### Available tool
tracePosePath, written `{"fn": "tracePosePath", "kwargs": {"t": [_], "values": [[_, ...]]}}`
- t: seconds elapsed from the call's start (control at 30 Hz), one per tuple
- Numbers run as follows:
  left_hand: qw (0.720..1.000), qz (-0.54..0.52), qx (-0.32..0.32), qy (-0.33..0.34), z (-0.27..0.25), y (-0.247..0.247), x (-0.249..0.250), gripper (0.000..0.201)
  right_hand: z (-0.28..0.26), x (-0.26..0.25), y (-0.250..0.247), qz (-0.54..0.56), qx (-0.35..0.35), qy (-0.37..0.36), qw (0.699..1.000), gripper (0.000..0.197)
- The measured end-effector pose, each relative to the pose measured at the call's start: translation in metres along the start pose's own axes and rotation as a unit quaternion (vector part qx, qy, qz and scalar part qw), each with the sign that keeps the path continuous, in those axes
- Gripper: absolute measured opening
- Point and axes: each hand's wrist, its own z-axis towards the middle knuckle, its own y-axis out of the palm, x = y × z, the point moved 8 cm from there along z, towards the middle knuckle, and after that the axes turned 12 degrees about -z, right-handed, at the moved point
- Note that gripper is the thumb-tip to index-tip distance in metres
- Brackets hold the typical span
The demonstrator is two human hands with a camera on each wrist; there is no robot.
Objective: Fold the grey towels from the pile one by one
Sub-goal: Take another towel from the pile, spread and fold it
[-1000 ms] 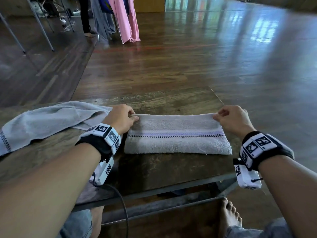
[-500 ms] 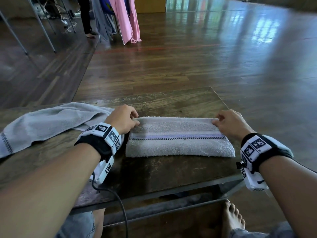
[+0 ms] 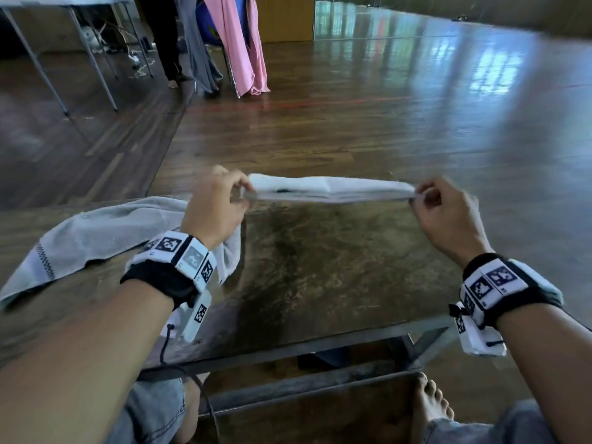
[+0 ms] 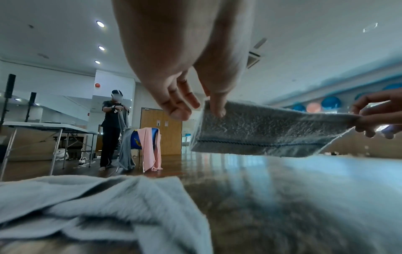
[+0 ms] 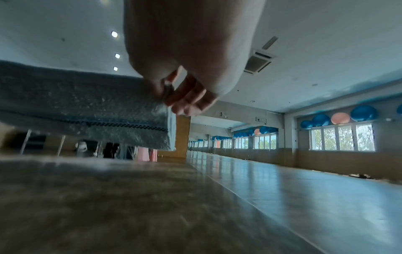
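A folded grey towel with a dark checkered stripe hangs stretched in the air above the far part of the dark table. My left hand pinches its left end and my right hand pinches its right end. In the left wrist view the folded grey towel hangs from thumb and finger of my left hand. In the right wrist view my right hand pinches the corner of the folded grey towel. A second, unfolded grey towel lies crumpled on the table's left side, under my left wrist.
The table's right edge drops to shiny wooden floor. My bare foot rests below the front edge. Far off at the back left, a person stands by a chair draped with pink and grey cloth, near a folding table.
The folded towel lay flat on the table with both hands at its far corners. Now both hands have lifted it off the table and hold it stretched in the air, farther away.
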Motion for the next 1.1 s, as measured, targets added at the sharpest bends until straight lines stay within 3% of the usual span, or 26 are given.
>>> {"fn": "tracePosePath", "kwargs": {"t": [0.1,0.17,0.23,0.3,0.4,0.6,0.83,0.93,1.0,1.1], "values": [[0.978,0.029,-0.166,-0.124,-0.023,0.037,-0.030,0.023,-0.027,0.027,0.040,-0.055,-0.209,0.035,0.976,0.014],[0.961,0.055,-0.208,-0.173,-0.035,0.050,-0.043,0.015,-0.042,0.039,0.053,-0.061,-0.264,0.071,0.960,0.013],[0.956,0.080,-0.203,-0.198,-0.039,0.055,-0.048,0.007,-0.048,0.043,0.055,-0.072,-0.262,0.096,0.958,0.008],[0.953,0.107,-0.195,-0.205,-0.038,0.060,-0.048,0.026,-0.049,0.045,0.057,-0.088,-0.260,0.114,0.955,0.018],[0.951,0.129,-0.186,-0.209,-0.036,0.064,-0.044,0.036,-0.048,0.049,0.059,-0.077,-0.262,0.151,0.950,0.036],[0.946,0.127,-0.172,-0.244,-0.034,0.068,-0.051,0.048,-0.045,0.045,0.056,-0.061,-0.256,0.193,0.945,0.029],[0.946,0.091,-0.152,-0.272,-0.022,0.050,-0.047,0.044,-0.036,0.047,0.039,0.010,-0.190,0.263,0.946,0.025],[0.943,0.096,-0.159,-0.277,-0.023,0.051,-0.044,0.037,-0.038,0.044,0.038,-0.006,-0.210,0.258,0.943,0.025],[0.944,0.115,-0.162,-0.263,-0.028,0.055,-0.040,0.024,-0.043,0.039,0.042,-0.068,-0.251,0.230,0.938,0.023],[0.971,0.114,-0.147,-0.148,-0.027,0.064,-0.020,0.009,-0.041,0.024,0.040,-0.134,-0.232,0.155,0.951,0.013]]}}
